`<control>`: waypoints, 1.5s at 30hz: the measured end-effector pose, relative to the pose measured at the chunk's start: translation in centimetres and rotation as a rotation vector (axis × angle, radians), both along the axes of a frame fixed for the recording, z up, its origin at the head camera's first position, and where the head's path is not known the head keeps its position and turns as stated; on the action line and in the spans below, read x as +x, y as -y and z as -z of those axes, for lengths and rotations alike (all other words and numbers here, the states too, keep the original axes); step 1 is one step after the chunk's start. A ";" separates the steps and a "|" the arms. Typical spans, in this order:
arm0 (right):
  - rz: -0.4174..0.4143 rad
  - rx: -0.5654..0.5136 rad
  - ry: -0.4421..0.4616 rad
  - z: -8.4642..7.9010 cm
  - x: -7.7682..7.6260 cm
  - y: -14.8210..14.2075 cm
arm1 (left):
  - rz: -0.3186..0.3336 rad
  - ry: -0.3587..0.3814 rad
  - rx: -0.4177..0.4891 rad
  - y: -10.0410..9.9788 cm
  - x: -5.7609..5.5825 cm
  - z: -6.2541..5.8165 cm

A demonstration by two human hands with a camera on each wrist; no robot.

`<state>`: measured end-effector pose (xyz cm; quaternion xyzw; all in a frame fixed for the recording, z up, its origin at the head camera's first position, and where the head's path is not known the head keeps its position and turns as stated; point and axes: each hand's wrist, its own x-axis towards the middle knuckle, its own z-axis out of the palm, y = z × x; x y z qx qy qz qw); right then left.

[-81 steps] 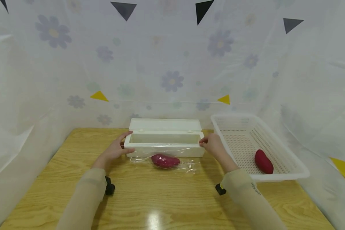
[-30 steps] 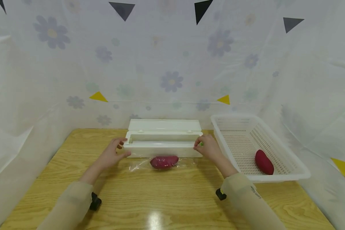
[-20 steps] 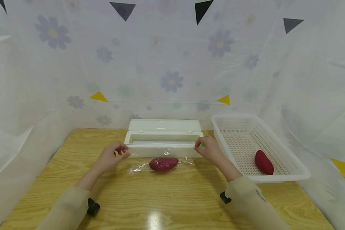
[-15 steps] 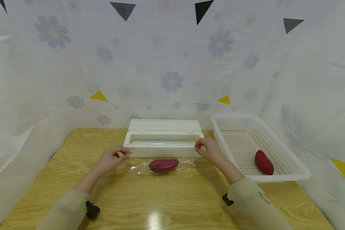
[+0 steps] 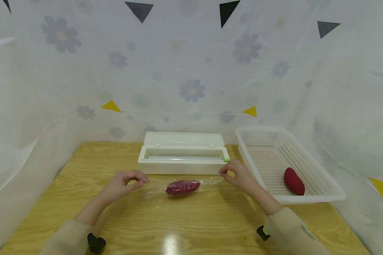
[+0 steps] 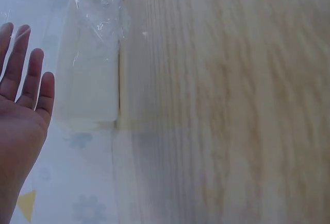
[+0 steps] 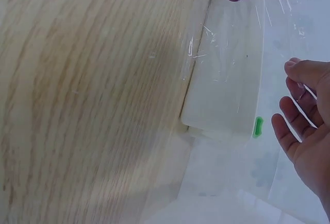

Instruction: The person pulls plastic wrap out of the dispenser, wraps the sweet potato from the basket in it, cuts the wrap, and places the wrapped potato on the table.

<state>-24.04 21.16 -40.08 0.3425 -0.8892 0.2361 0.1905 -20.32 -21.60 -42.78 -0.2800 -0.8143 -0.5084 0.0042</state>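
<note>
A dark red sweet potato [image 5: 183, 187] lies on a sheet of clear cling film [image 5: 209, 181] in front of the white film dispenser [image 5: 185, 167]. My left hand [image 5: 124, 186] pinches the film's left edge between thumb and forefinger; in the left wrist view its other fingers [image 6: 34, 74] extend and the thumb is out of frame. At the opposite edge, my right hand [image 5: 240, 177] pinches the film with thumb and fingertips, shown also in the right wrist view, where the film [image 7: 221, 67] stretches toward the hand. The dispenser's lid [image 5: 183, 138] stands raised, a film roll visible inside.
A white perforated basket [image 5: 309, 199] on the right holds another sweet potato [image 5: 294, 181]. A green slider [image 5: 226, 160] sits at the dispenser's right end. Behind the wooden table [image 5: 182, 223] hangs a flower-patterned curtain [image 5: 191, 60].
Both hands have drawn back from the dispenser toward the person, the film's edges between their fingers. The film and sweet potato have shifted slightly nearer. The green slider is now uncovered.
</note>
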 end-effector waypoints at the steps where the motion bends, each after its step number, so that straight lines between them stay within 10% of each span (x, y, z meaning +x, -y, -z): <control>1: -0.014 -0.001 -0.009 0.1 0.1 -0.1 | 0.021 -0.005 -0.007 0.0 0.1 0.0; 11: -0.165 0.022 -0.106 0.5 0.7 -0.8 | 0.208 -0.020 -0.144 -0.2 1.0 0.1; 22: -0.267 0.151 -0.186 0.7 1.0 -1.0 | 0.248 -0.290 -0.269 -0.7 1.2 0.2; 29: -0.335 0.267 -0.324 1.6 0.8 -0.8 | 0.199 -0.413 -0.428 -1.1 1.3 0.5; 45: -0.331 0.335 -0.297 2.7 0.8 -0.7 | 0.151 -0.512 -0.582 -0.9 1.1 0.8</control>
